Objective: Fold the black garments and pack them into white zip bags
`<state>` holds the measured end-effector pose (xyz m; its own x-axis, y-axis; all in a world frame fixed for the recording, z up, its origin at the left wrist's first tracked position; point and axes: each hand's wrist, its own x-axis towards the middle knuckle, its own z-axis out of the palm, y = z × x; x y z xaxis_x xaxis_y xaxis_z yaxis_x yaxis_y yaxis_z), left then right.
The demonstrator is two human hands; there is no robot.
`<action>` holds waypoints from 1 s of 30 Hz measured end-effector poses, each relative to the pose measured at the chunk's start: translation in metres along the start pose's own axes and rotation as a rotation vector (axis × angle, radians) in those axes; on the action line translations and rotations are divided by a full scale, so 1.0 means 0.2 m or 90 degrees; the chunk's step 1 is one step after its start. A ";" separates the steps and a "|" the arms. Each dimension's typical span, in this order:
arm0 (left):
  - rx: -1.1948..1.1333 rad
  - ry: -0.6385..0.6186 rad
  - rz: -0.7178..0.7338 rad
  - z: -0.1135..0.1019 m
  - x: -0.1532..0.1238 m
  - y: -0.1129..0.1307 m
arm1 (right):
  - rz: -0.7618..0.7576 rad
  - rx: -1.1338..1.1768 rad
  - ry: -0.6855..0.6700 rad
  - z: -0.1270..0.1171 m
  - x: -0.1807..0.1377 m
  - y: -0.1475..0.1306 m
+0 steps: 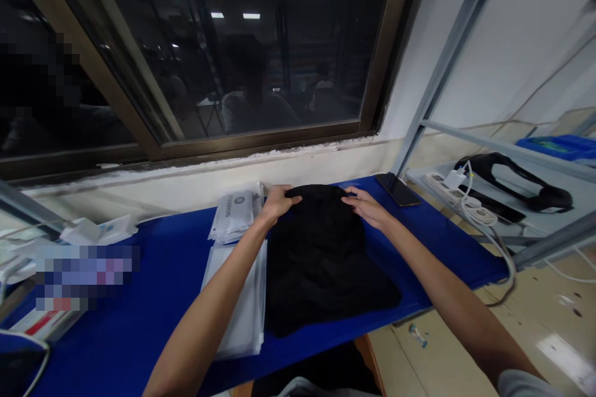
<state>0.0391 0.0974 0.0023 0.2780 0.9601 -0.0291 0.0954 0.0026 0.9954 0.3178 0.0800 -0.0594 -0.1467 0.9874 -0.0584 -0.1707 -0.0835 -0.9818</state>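
Observation:
A black garment [321, 260] lies spread on a blue-covered table [153, 298] in front of me. It has a narrow, band-like far edge and a wider near end; whether it is shorts or a skirt I cannot tell. My left hand [280, 201] pinches the far left corner between thumb and fingers. At the far right corner, my right hand [365, 206] grips the same edge. Left of the garment, and partly behind my left forearm, lies a stack of clear zip bags [242, 322]. Packed white pouches with dark print [233, 214] sit beyond those bags.
A phone [398, 189] lies at the table's back right. Beyond it, a metal shelf frame [447, 62] holds a power strip [459, 198] with cables and a black headband-like item [516, 180]. Boxes and papers [100, 229] crowd the left side. A window stands behind.

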 end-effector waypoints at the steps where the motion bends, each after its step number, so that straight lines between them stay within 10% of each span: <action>1: 0.014 -0.031 0.009 -0.01 -0.04 0.06 | -0.014 -0.002 -0.013 -0.01 -0.01 -0.01; 6: 0.162 -0.518 -0.022 -0.08 -0.21 0.32 | -0.053 -0.077 -0.248 -0.08 -0.09 -0.11; 11: 0.478 -0.277 0.121 -0.01 -0.09 0.12 | -0.136 -0.142 -0.198 -0.09 -0.09 -0.12; 22: 0.676 -0.402 0.094 0.08 -0.10 -0.02 | -0.094 -0.666 -0.350 -0.03 -0.10 -0.10; 30: 0.803 -0.135 0.300 0.02 -0.32 0.15 | -0.491 -0.704 -0.056 0.08 -0.27 -0.20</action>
<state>0.0277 0.0357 0.0336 0.6556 0.7377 0.1610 0.7204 -0.6750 0.1593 0.3177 0.0279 -0.0134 -0.4386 0.7181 0.5403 0.6250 0.6758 -0.3907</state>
